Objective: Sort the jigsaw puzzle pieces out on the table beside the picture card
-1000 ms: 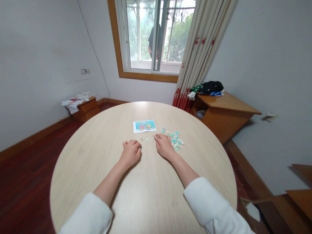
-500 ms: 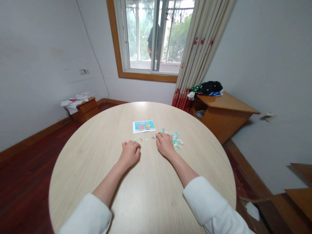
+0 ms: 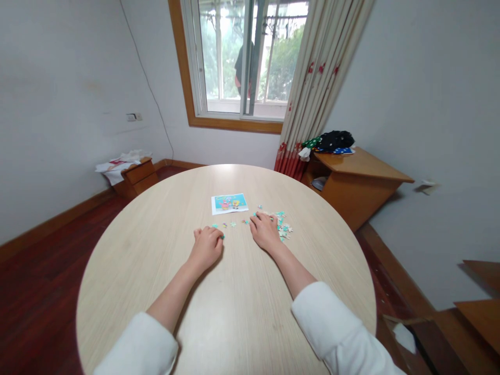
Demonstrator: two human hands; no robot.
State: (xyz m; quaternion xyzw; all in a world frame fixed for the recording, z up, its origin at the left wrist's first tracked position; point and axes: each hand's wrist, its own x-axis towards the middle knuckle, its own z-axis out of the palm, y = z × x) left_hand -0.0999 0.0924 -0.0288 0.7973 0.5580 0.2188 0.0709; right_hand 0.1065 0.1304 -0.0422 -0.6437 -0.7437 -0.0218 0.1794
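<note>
My left hand [image 3: 207, 245] rests on the round table with its fingers closed on a small teal puzzle piece [image 3: 223, 237], only partly visible at the fingertips. My right hand [image 3: 264, 230] lies palm down, fingers apart, over the left side of a heap of puzzle pieces [image 3: 282, 224] in teal and pale colours. It covers part of that heap. Between the hands, a few loose pieces lie in a rough row, among them a pale piece [image 3: 233, 224]. Beyond them is a picture card [image 3: 230, 203] with cartoon figures on blue.
The pale wooden table [image 3: 230, 323] has a round edge. Behind it are a window [image 3: 242, 62] and a curtain [image 3: 312, 88]. A wooden cabinet [image 3: 363, 172] with cloths [image 3: 336, 140] on top stands at the right, and a small drawer unit [image 3: 140, 177] at the left.
Pieces just beyond my right fingertips have shifted, and one now lies apart from the heap. My left hand keeps its place with the teal piece. The view has moved very slightly.
</note>
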